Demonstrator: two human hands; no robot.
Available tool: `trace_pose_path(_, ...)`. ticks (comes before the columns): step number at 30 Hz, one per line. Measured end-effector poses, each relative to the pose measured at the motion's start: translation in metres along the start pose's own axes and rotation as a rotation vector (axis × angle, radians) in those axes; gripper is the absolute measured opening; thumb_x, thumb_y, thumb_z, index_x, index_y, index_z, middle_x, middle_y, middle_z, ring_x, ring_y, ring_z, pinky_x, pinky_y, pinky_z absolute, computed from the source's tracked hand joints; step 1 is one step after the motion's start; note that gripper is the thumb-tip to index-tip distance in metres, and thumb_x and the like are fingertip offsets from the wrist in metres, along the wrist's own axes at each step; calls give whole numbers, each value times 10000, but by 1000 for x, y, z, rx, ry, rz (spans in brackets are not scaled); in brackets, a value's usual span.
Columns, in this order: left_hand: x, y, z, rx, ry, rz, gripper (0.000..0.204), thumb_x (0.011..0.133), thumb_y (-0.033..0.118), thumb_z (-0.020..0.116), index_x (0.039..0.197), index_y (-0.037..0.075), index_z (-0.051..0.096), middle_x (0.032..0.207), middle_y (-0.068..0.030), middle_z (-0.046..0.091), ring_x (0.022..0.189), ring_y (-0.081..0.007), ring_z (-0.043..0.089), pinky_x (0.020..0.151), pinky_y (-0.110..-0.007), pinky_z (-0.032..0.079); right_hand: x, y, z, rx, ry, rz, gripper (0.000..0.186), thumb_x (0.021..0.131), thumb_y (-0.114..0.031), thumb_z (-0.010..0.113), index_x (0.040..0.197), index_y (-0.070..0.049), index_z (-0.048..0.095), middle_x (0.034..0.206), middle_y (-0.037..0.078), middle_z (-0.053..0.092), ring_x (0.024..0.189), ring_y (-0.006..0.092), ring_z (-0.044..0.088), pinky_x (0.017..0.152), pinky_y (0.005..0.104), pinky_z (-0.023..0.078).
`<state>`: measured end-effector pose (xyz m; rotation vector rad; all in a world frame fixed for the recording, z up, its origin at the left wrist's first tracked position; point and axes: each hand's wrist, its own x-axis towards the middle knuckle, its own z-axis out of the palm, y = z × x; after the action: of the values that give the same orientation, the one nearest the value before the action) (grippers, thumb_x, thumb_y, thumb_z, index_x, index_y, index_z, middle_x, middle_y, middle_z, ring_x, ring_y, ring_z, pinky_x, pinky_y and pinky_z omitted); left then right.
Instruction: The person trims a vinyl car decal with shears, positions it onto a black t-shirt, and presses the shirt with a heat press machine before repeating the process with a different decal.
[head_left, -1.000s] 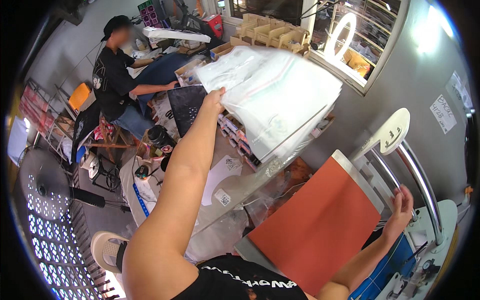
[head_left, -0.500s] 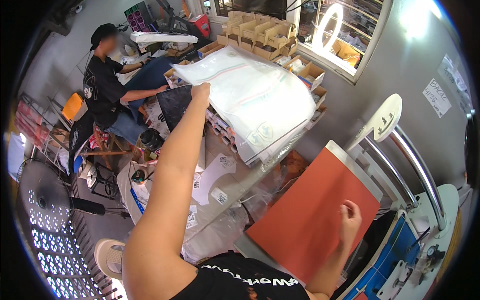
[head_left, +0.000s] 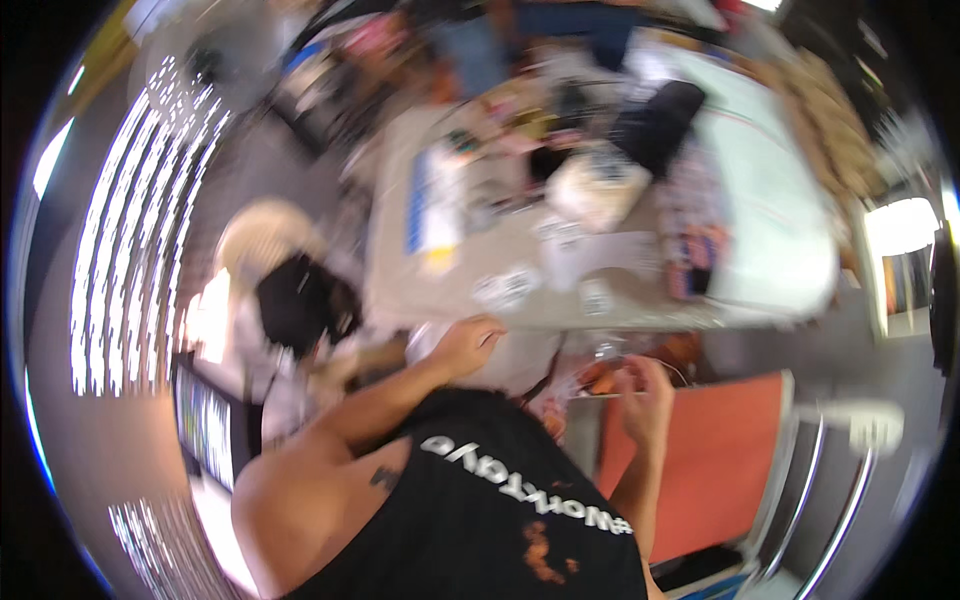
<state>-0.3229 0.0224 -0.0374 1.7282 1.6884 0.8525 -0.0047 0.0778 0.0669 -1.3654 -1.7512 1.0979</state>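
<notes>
Motion blur softens the whole view. My left hand (head_left: pixel 468 346) is drawn back close to my body at the near edge of the table (head_left: pixel 450 290), its fingers curled in with nothing showing in them. To the right, my right hand (head_left: pixel 648 392) hovers by the left edge of the red-orange flat board (head_left: pixel 715 460), fingers loosely bent and apart, holding nothing. Paper pieces with dark printed marks (head_left: pixel 507 288) lie on the table just beyond my left hand. A large whitish sheet (head_left: pixel 765 200) covers the table's right part, and a dark item (head_left: pixel 660 125) lies beside it.
A person in a dark cap (head_left: pixel 300 305) is low at the left, near a round beige seat (head_left: pixel 265 235). A fan (head_left: pixel 205 65) stands at the far left. Cardboard boxes (head_left: pixel 830 120) line the far right. Metal bars (head_left: pixel 820 500) rise beside the red-orange board.
My view has swung left. My left hand has let go at the sheet's near-left corner and come back toward my body. My right hand has shifted to the board's left edge.
</notes>
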Motion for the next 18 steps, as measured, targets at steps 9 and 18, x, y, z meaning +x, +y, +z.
trace_pose_path(9, -185, -196, -121, 82, 702, -662, 221, 803, 7, 608, 1007, -2, 692, 1010, -185, 696, 936, -359, 667, 854, -400, 531, 38, -55, 165, -335, -501, -249, 267, 843, -81, 703, 1090, 9, 660, 970, 177, 678, 885, 312, 676, 793, 392, 532)
trace_pose_path(18, -362, -392, -236, 175, 1032, -1313, 441, 885, 287, 664, 1180, -40, 649, 1120, -215, 690, 1064, -337, 658, 948, -392, 491, 22, -102, 362, -332, -1009, -250, 287, 854, -135, 693, 1101, 6, 657, 1011, 175, 684, 928, 305, 679, 818, 382, 534)
